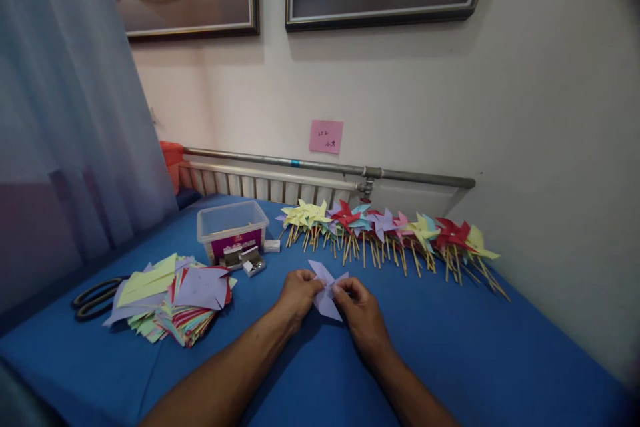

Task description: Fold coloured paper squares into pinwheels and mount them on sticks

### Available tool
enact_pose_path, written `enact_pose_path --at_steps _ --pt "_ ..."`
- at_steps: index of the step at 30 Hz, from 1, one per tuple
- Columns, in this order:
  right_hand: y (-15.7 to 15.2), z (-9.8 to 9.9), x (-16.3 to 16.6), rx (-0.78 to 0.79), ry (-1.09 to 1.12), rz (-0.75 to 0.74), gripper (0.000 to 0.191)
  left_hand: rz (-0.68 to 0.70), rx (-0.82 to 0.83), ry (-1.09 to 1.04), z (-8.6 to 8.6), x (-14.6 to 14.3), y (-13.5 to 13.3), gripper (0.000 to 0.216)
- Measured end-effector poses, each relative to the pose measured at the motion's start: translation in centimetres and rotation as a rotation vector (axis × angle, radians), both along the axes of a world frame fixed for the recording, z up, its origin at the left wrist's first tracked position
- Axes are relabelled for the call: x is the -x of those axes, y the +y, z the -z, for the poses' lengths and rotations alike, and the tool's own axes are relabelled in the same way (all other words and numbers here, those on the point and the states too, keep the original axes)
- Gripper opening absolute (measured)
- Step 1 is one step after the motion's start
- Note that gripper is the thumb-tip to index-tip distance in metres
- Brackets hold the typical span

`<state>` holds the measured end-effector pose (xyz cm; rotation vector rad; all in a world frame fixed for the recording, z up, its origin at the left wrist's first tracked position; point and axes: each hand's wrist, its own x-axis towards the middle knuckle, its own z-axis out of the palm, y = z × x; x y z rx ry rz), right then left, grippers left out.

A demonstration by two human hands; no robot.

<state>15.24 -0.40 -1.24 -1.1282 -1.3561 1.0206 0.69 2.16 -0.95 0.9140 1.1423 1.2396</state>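
Observation:
A lilac paper pinwheel point(328, 305) is held just above the blue cloth, its blades folded in toward the middle. My left hand point(300, 292) pinches its left side between thumb and fingers. From the right, my right hand point(361, 310) grips it close to the centre with closed fingertips. Whether a pin sits between the fingers is too small to make out. No stick shows on this pinwheel.
Finished pinwheels on sticks point(383, 225) lie in a row along the wall. Left are a pile of cut paper sheets point(165, 297), scissors point(95, 298), a clear plastic tub point(233, 223) and small open boxes point(253, 260). A radiator point(260, 181) runs behind the blue-covered table point(450, 353).

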Motion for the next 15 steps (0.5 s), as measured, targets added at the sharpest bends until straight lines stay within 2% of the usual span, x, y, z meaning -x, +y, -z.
enact_pose_path --at_steps 5,15 --pt "0.08 -0.44 -0.63 -0.007 -0.04 -0.101 0.035 -0.012 -0.004 0.003 -0.2 0.32 0.0 0.03" --pt "0.11 -0.62 -0.99 0.0 -0.058 -0.14 0.031 -0.012 -0.015 0.082 0.14 0.43 0.32 0.025"
